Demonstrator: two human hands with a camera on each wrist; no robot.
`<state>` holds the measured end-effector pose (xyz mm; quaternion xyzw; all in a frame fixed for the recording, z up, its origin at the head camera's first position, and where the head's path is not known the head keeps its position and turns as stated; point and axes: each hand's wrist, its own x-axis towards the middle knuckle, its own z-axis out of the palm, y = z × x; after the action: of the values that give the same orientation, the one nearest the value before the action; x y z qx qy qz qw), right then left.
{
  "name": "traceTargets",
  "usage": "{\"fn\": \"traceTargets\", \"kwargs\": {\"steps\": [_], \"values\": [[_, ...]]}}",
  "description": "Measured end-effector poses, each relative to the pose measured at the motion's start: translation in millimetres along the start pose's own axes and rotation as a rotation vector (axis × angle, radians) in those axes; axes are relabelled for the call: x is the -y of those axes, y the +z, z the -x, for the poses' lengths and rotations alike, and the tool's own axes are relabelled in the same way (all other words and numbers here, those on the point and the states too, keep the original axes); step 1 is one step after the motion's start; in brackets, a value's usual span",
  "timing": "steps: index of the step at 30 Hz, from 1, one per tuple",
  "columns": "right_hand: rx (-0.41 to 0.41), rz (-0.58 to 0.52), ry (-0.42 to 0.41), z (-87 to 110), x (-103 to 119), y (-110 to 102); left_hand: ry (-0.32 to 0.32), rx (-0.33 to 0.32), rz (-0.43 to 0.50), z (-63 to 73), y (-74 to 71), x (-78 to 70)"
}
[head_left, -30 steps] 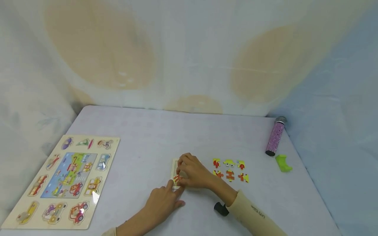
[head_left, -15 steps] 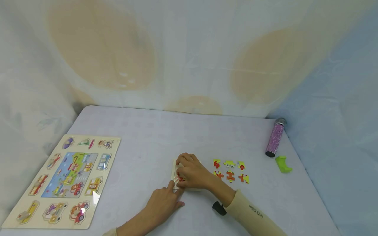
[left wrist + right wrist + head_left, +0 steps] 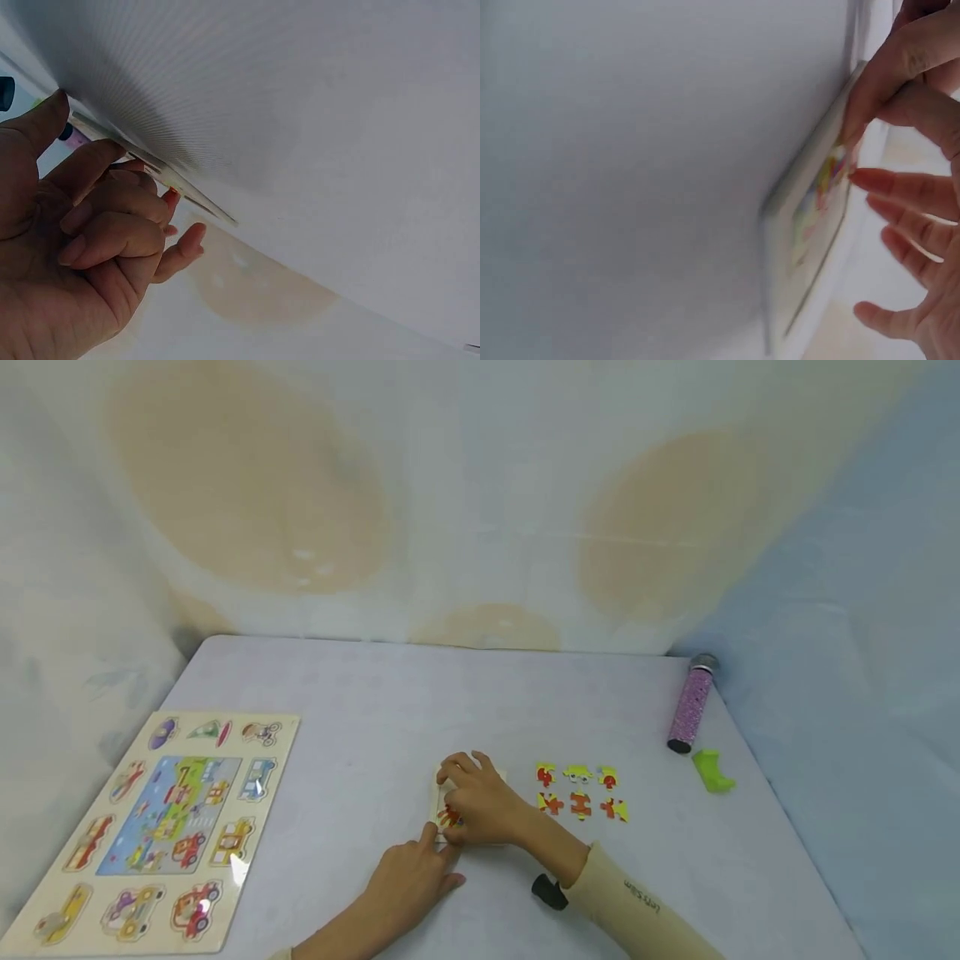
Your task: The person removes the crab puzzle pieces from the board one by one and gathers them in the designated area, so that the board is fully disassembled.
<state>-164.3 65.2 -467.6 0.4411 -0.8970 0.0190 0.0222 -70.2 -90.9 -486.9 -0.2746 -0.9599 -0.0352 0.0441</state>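
Observation:
A small wooden puzzle tray (image 3: 436,789) lies flat under both hands at the middle of the table. Inside its lower left part shows a red-orange puzzle piece (image 3: 448,817), partly covered by the right hand (image 3: 483,802). The thumb and index fingertip of that hand pinch at the piece; its other fingers spread above the tray in the right wrist view. My left hand (image 3: 414,872) touches the tray's lower left corner with an extended index finger, its thumb out on the table. To the right, several yellow and red jigsaw pieces (image 3: 580,805) are laid out in two rows.
A large wooden peg puzzle board (image 3: 258,827) with vehicle pictures lies at the left. At the right are a purple glitter microphone (image 3: 691,708) and a green curved piece (image 3: 712,772). A black object (image 3: 550,892) sits beside the right forearm.
Both hands stay at the tray. The right hand's fingers have shifted slightly over the red-orange piece, and the whole view has drifted a little.

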Motion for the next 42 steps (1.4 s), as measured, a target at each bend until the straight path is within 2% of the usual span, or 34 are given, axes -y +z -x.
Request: {"fn": "traceTargets", "kwargs": {"steps": [3, 9, 16, 19, 22, 26, 33, 38, 42], "values": [[-0.036, -0.071, -0.027, 0.5, -5, 1, -0.015, 0.006, 0.004, 1.4, 0.9, -0.6], [-0.183, -0.149, -0.052, 12.4, -25, -3, -0.039, -0.022, 0.013, 3.5, 4.0, -0.7], [-0.173, -0.11, 0.033, 63.6, -48, -5, -0.084, 0.017, 0.097, 4.7, 2.6, 1.0], [-0.171, -0.093, 0.058, 86.1, -53, -2, -0.079, 0.026, 0.115, 4.4, 0.4, 2.7], [-0.191, -0.049, 0.063, 104.5, -57, 3, -0.058, 0.011, 0.106, 3.8, -1.3, 4.5], [-0.212, -0.002, 0.056, 119.5, -60, 6, -0.045, -0.03, 0.086, 2.0, -2.3, 6.0], [-0.16, -0.012, 0.081, 129.2, -61, 7, -0.047, -0.03, 0.088, 1.6, -2.9, 6.7], [-0.232, -0.038, 0.054, 127.3, -62, 3, -0.052, -0.036, 0.098, 0.9, -7.3, 7.6], [-0.254, -0.059, 0.034, 110.8, -53, -3, -0.041, -0.019, 0.11, -3.4, -6.0, 6.8]]}}
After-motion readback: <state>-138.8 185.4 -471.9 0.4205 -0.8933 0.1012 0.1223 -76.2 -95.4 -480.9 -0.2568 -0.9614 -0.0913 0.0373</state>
